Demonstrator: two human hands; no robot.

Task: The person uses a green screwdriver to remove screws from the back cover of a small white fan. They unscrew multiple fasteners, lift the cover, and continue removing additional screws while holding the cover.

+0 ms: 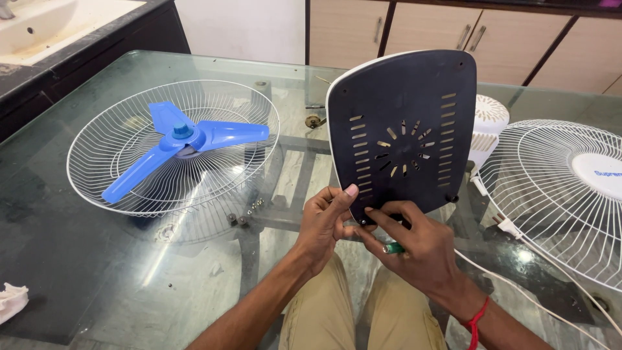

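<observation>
The dark slotted base plate (405,129) stood tilted upright at frame centre, its long axis running up from both hands. The left hand (326,223) pinched its lower edge; the right hand (414,243) closed on a green-handled screwdriver (392,247) — tip hidden — touching that edge. A blue fan blade (184,139) in its wire guard (116,188) lay left on the glass worktop (97,272), well apart.

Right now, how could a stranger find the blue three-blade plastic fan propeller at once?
Look at the glass table, left half. There a white wire fan guard lies flat like a bowl, and the blue three-blade plastic fan propeller rests inside it, the only blue thing among white parts.
</observation>
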